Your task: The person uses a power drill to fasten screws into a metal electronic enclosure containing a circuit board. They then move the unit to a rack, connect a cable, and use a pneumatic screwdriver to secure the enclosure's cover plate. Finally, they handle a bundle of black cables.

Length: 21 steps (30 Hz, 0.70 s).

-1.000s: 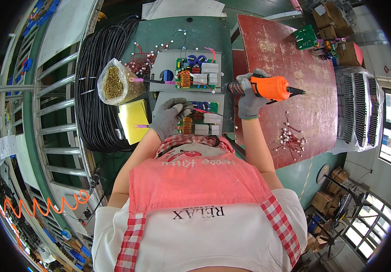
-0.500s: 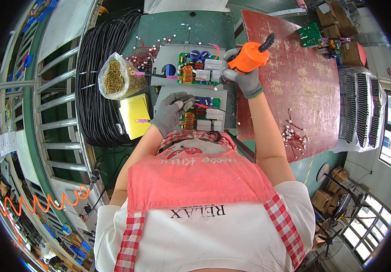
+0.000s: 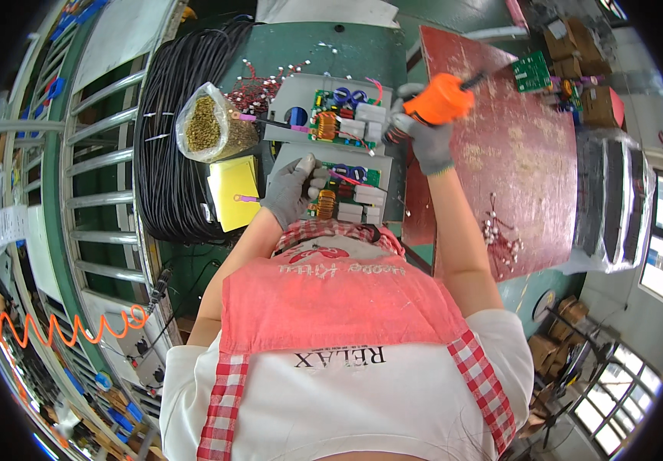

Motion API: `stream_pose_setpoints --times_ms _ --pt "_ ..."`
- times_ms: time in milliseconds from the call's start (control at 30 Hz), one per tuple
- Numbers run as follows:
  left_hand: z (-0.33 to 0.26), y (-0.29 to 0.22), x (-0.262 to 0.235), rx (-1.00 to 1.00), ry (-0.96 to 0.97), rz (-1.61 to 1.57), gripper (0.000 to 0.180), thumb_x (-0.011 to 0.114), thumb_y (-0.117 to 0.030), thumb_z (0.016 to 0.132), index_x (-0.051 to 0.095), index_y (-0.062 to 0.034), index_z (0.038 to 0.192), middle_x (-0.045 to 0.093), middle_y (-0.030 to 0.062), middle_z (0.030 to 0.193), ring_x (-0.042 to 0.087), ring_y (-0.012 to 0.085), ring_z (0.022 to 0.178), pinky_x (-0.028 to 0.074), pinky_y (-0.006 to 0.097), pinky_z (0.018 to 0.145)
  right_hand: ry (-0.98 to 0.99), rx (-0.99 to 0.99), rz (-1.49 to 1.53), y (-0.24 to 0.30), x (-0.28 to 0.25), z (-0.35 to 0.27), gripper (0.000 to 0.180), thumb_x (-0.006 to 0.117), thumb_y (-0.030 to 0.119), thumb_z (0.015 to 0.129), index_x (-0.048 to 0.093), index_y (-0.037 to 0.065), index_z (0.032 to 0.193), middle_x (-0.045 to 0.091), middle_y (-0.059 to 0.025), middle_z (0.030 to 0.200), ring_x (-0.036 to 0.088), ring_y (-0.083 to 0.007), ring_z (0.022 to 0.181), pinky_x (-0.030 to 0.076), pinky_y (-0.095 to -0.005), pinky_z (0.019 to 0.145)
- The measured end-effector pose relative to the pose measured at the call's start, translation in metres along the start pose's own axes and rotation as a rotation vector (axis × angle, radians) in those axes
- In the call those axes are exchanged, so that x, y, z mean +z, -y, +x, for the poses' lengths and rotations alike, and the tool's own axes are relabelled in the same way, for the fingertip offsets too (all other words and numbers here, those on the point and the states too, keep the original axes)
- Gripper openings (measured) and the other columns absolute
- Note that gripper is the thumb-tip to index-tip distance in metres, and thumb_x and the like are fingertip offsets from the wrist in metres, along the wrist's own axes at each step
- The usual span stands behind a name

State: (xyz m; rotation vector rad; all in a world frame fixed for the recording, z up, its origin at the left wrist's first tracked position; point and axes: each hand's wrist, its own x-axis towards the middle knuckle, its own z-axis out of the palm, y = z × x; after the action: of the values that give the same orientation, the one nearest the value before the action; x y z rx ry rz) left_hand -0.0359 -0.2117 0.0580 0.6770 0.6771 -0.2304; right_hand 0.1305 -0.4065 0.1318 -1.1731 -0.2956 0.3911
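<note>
My right hand (image 3: 429, 146), in a grey glove, grips an orange power screwdriver (image 3: 440, 100) above the right side of the bench. The tool's dark tip points down toward the far circuit board (image 3: 348, 117), apart from it as far as I can tell. My left hand (image 3: 291, 190), also gloved, is over the left edge of the near circuit board (image 3: 370, 196), its fingers curled together. Whatever they pinch is too small to make out. Both green boards carry copper coils, blue round parts and white blocks, and lie on grey metal plates (image 3: 381, 165).
Left of the boards stand a clear bag of small brass-coloured pieces (image 3: 204, 127) and yellow sheets (image 3: 233, 196). Beyond them are a thick black cable bundle (image 3: 164, 138) and red-white wire leads (image 3: 258, 86). A worn red board (image 3: 515, 154) is at right, with more wire leads (image 3: 500, 238) on it.
The view has shifted slightly, moving the bench a little to the right. My right hand and the screwdriver have moved slightly right and down. My left hand stays by the near board, thumb raised more.
</note>
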Motion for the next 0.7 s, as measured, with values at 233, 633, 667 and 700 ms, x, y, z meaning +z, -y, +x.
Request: stream_pose_setpoints --times_ms 233,633,667,700 --pt "-0.010 -0.003 0.012 0.051 -0.020 -0.130 0.023 0.056 -0.026 0.095 0.060 -0.0035 0.099 0.060 0.0012 0.081 0.055 0.0059 0.064 0.046 0.015 0.052 0.328 -0.469 0.299 0.062 0.062 -0.034 0.049 0.054 -0.003 0.068 0.049 0.007 0.115 0.052 -0.0031 0.071 0.052 -0.0172 0.064 0.046 -0.0366 0.063" --pt "-0.021 -0.001 0.003 -0.021 0.141 -0.451 0.026 0.055 -0.032 0.095 0.054 -0.0059 0.093 0.050 -0.0022 0.076 0.047 0.0018 0.060 0.040 0.012 0.045 0.395 -0.392 0.291 0.053 0.086 -0.043 0.048 0.058 0.002 0.067 0.053 0.011 0.114 0.051 -0.0018 0.069 0.051 -0.0167 0.064 0.044 -0.0364 0.063" --pt "-0.022 -0.001 0.003 -0.016 0.130 -0.454 0.025 0.054 -0.031 0.095 0.053 -0.0057 0.094 0.049 -0.0023 0.076 0.047 0.0017 0.060 0.040 0.012 0.045 0.403 -0.387 0.284 0.054 0.086 -0.042 0.048 0.057 0.002 0.067 0.053 0.012 0.114 0.051 -0.0018 0.069 0.051 -0.0167 0.064 0.044 -0.0362 0.064" --pt "-0.023 -0.001 0.002 -0.012 0.120 -0.458 0.024 0.054 -0.030 0.095 0.053 -0.0055 0.094 0.049 -0.0025 0.076 0.047 0.0015 0.060 0.040 0.012 0.045 0.411 -0.382 0.278 0.054 0.086 -0.041 0.048 0.057 0.001 0.067 0.053 0.012 0.114 0.051 -0.0017 0.069 0.051 -0.0166 0.065 0.044 -0.0361 0.064"
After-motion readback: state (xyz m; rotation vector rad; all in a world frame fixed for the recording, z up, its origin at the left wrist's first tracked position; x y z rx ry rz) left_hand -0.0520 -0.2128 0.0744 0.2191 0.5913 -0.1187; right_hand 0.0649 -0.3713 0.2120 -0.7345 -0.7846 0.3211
